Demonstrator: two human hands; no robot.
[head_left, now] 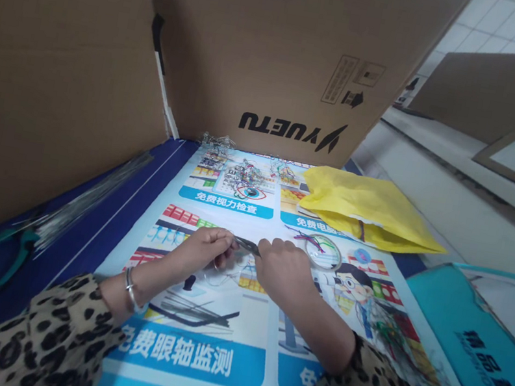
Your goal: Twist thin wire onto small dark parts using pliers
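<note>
My left hand (201, 249) and my right hand (281, 269) meet over a printed poster (191, 353) that covers the table. Both are closed in a pinch. A small dark tool like pliers (246, 244) pokes out of my right hand toward the left one. My left fingers pinch a thin wire ring (216, 265) that is hard to make out. A silver bangle (132, 291) sits on my left wrist. Both sleeves are leopard print.
Cardboard walls (272, 44) stand at the back and left. A bundle of thin wires (89, 198) and green-handled pliers (16, 245) lie at left. A yellow bag (368, 208), a clear tape roll (326, 252) and small coloured wire pieces (245, 174) lie beyond my hands. A teal sheet (474, 341) lies at right.
</note>
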